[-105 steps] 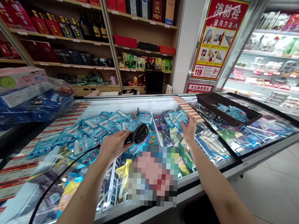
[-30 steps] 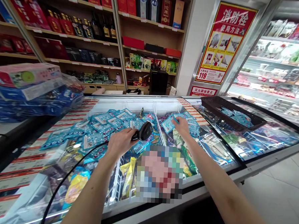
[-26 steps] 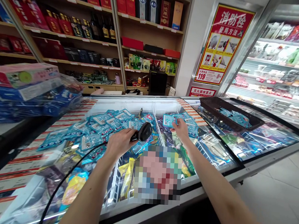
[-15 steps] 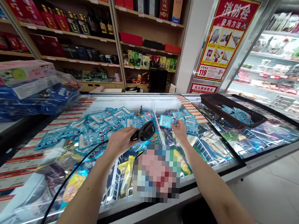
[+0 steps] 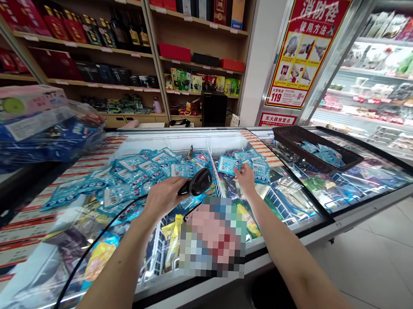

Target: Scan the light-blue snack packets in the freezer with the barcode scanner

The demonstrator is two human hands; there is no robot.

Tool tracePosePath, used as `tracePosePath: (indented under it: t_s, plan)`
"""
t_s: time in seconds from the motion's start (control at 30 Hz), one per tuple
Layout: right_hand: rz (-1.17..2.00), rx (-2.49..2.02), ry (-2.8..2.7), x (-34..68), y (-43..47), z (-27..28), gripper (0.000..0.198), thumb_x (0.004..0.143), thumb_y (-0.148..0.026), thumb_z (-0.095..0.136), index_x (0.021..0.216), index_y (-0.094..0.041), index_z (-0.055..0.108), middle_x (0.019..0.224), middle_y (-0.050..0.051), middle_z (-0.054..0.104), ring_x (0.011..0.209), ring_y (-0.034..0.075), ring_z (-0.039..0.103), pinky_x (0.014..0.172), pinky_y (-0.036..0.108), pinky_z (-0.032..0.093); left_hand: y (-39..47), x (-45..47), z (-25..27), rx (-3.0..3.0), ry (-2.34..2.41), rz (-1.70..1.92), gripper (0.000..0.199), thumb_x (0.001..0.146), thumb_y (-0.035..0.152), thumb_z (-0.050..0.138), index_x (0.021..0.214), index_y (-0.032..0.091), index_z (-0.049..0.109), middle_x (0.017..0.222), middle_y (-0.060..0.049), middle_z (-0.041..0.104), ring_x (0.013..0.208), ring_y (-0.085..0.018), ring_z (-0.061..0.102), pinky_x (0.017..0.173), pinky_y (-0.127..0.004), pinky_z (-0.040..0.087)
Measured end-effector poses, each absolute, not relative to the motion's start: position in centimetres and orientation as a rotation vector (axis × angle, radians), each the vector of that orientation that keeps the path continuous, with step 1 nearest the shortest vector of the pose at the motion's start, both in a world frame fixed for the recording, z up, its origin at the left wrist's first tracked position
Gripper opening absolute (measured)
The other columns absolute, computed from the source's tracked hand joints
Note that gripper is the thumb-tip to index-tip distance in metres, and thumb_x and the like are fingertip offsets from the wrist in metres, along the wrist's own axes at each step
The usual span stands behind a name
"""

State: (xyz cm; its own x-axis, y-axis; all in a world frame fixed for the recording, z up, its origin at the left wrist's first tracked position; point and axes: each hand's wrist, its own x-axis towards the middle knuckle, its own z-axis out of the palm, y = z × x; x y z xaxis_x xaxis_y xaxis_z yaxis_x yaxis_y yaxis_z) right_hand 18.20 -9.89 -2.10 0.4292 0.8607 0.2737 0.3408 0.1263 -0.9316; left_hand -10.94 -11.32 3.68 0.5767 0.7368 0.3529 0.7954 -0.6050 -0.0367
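Blue packet [image 5: 227, 165] in right fingers [image 5: 242, 172]

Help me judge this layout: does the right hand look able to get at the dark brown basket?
Probably yes: nothing upright shows between the right hand and the dark brown basket to its right, though the hand holds a blue packet and may need to stretch.

Wooden shelves [image 5: 198, 39] left of the red poster [image 5: 306, 49], with bottles [image 5: 134, 34] and a red box [image 5: 174, 52]. Black box [image 5: 214, 109] at poster's lower left. Lit chiller [image 5: 382, 42] right of poster.
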Motion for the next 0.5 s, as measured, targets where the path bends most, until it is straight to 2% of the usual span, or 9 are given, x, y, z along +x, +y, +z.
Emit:
tracePosePath:
  t_s: [0.3, 0.5]
  plan:
    - [0.482, -1.475, -1.183, 17.94, -10.49, -1.52, 0.026, 0.077, -0.045, 0.05, 0.085, -0.021, 0.05, 0.071, 0.0, 0.05, 0.059, 0.012, 0.051, 0.051, 0.027, 0.056, -11.41, -10.73, 3.7, -2.601, -1.298, -0.47, 0.04, 0.083, 0.046, 0.042, 0.116, 0.026, 0.053, 0.106, -0.005, 0.064, 0.093, -0.022, 0.06, 0.062, -0.028, 0.041]
    - [0.467, -1.466, -1.203, 17.81, -10.57, -1.44, 0.027, 0.078, -0.046, 0.047, 0.086, -0.02, 0.049, 0.072, 0.001, 0.051, 0.059, 0.012, 0.051, 0.051, 0.026, 0.055, -11.43, -10.85, 3.58, -2.607, -1.28, -0.452, 0.04, 0.081, 0.044, 0.047, 0.117, 0.026, 0.052, 0.109, -0.004, 0.063, 0.094, -0.023, 0.06, 0.063, -0.028, 0.041]
